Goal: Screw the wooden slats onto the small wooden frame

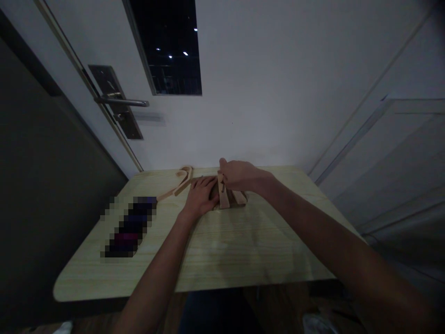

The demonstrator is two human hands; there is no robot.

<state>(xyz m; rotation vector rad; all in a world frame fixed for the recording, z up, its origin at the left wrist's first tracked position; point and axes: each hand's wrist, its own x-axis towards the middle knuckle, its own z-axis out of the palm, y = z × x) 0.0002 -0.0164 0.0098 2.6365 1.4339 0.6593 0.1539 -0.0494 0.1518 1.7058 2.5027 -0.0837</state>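
Observation:
Near the back middle of the table, a small brown board [216, 191] carries pale wooden pieces. My left hand [202, 195] lies over the board's left part with fingers spread flat and the thumb toward the strip. A pale wooden strip [224, 199] stands at the board's middle, and my right hand [239, 175] is closed around its upper end. A small dark pin-like detail shows by the fingers, too small to name. Another pale piece [239, 198] slants under my right hand. What my right palm covers is hidden.
Left of the board lie a curved wooden hook-shaped piece [184, 178] and a thin wooden stick [165, 195]. A pixelated dark object [130, 227] lies on the table's left side. Behind the light wooden table [243, 255] rises a white door with a metal handle [121, 101].

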